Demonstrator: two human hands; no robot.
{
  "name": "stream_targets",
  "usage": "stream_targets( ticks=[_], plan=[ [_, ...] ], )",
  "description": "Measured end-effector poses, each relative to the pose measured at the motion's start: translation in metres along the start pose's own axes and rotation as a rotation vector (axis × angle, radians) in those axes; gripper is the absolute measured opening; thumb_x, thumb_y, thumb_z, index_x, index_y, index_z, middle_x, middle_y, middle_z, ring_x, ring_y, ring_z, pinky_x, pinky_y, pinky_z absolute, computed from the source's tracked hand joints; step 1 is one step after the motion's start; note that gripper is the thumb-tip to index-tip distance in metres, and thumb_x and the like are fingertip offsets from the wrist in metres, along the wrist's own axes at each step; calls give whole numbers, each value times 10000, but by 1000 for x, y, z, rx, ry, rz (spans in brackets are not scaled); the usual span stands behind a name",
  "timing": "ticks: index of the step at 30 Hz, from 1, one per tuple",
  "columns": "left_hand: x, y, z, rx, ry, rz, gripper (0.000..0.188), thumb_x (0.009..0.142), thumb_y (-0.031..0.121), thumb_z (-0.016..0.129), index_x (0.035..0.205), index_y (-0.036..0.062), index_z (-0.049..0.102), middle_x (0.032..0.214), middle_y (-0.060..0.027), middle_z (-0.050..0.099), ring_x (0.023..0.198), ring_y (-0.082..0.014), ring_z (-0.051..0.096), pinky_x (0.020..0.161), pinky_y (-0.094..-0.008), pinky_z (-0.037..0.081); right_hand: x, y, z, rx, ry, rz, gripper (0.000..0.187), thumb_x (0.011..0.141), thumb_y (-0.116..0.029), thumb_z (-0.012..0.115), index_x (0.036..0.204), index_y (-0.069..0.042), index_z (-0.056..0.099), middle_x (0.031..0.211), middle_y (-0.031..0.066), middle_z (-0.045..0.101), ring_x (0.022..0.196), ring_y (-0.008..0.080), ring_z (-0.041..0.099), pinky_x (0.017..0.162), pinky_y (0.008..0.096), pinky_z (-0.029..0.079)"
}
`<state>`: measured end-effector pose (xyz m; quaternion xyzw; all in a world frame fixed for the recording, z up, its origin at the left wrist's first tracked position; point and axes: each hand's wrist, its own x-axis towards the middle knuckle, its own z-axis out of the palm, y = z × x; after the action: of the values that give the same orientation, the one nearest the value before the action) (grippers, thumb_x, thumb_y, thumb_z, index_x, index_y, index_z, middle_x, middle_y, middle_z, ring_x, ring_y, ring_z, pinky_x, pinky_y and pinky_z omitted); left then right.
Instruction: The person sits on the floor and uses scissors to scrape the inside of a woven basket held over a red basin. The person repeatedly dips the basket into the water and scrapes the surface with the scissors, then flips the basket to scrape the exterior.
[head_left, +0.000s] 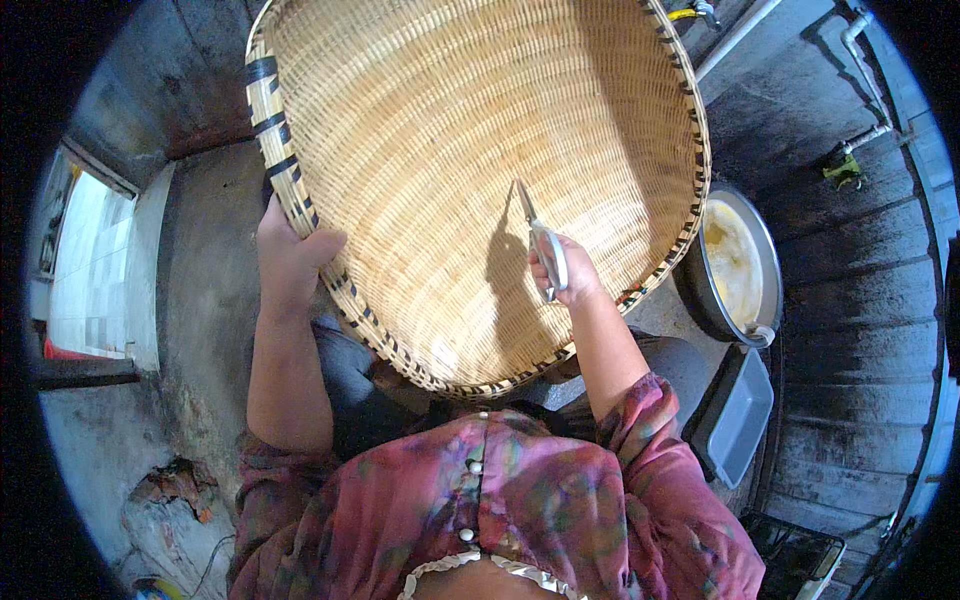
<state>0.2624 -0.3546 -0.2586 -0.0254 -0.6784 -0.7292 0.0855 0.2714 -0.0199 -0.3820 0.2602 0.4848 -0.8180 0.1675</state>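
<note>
A large woven bamboo basket [420, 180] with a rim bound in dark strips is tilted up in front of me, its inside facing me and its near rim over my lap. My left hand [292, 250] is closed around the basket's left rim, with the thumb on the inner side. In my right hand [572, 268] is a pair of scissors [545, 245] with pale handles. Their metal blades point up and away, the tips at or close to the woven inner surface. I cannot tell whether the tips touch it. A shadow of hand and scissors falls on the weave.
At the right, a round metal basin [775, 280] holds cloudy, yellowish liquid. Nearer me lies a grey rectangular plastic tub [745, 420], with a dark crate [800, 560] below it. Pipes and a tap [862, 138] run along the stained right wall. A bright opening [95, 265] is on the left.
</note>
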Motion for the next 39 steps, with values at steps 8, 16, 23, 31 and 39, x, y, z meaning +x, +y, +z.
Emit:
stream_targets(
  ticks=[8, 16, 23, 31, 39],
  plan=[
    [2, -3, -1, -4, 0, -5, 530, 567, 7, 592, 1079, -77, 486, 956, -121, 618, 817, -187, 621, 745, -300, 504, 26, -56, -8, -2, -14, -195, 105, 846, -153, 534, 876, -64, 487, 647, 110, 529, 414, 156, 483, 321, 270, 378],
    [-2, -1, 0, -113, -57, 26, 554, 585, 20, 584, 1113, -85, 454, 991, -145, 603, 821, -200, 625, 736, -300, 516, 11, -43, -19, 23, 158, -152, 153, 857, -195, 541, 883, -54, 489, 665, 111, 512, 429, 163, 464, 324, 264, 335],
    [-4, 1, -1, -101, -87, -33, 565, 575, 5, 557, 1124, -82, 454, 998, -125, 596, 871, -200, 606, 794, -307, 490, 23, -78, -1, 10, 26, -221, 140, 851, -183, 542, 861, -56, 485, 658, 115, 511, 417, 161, 466, 322, 269, 361],
    [44, -31, 5, 223, -40, 26, 491, 608, 39, 581, 1079, -68, 496, 950, -101, 602, 827, -181, 588, 770, -289, 464, -44, -70, -53, -179, 218, -170, 173, 854, -156, 533, 965, -34, 482, 659, 104, 522, 409, 141, 468, 326, 256, 375],
    [134, -116, 29, 258, -23, -273, 448, 614, -5, 617, 1041, -114, 538, 947, -178, 628, 827, -215, 624, 718, -301, 487, -104, -81, -91, -208, 247, -268, 184, 881, -189, 519, 1003, -52, 513, 648, 80, 548, 420, 122, 478, 321, 237, 361]
  ],
)
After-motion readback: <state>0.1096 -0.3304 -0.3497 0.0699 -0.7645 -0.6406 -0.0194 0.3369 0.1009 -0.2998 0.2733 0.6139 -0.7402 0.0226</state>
